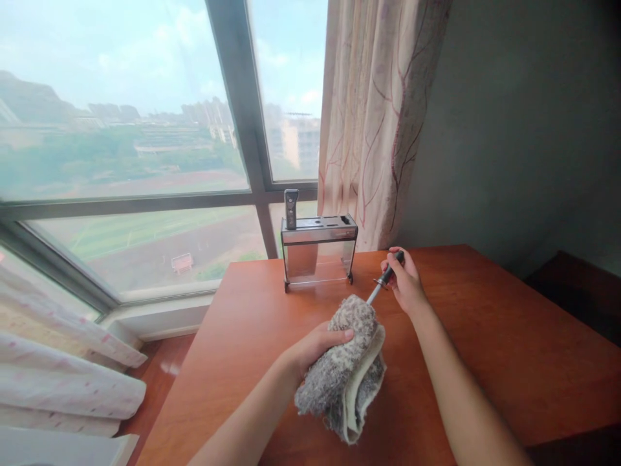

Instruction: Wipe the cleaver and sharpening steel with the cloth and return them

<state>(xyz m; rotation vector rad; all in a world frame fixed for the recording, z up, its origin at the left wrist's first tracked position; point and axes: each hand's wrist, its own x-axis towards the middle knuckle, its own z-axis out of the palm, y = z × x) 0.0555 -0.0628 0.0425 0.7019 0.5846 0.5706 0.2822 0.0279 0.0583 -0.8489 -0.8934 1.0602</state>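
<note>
Slim pale rod (374, 294), dark handle (387, 274) gripped by the right hand (408, 279), lower end hidden by shaggy grey cloth (356, 369) that the left hand (317, 346) clutches, over table (495, 323) spreading wide rightward, block (317, 237) near far edge.

Near far edge of brown wooden bench (485, 336): clear rectangular knife block with metal frame (317, 237). Upright in its left end: dark grey handle (290, 210). Before the block, nearer the viewer: folded grey fluffy cloth (334, 369), in left fingers (347, 335). Upper right of cloth, aslant: slim metal rod with black handle (374, 294), in right fingers (406, 257); lower end out of sight at cloth. Behind block: grey-framed window (242, 97) to left, beige branch-patterned curtain (373, 116) to right. Farther right: dark grey wall (509, 129).
</note>
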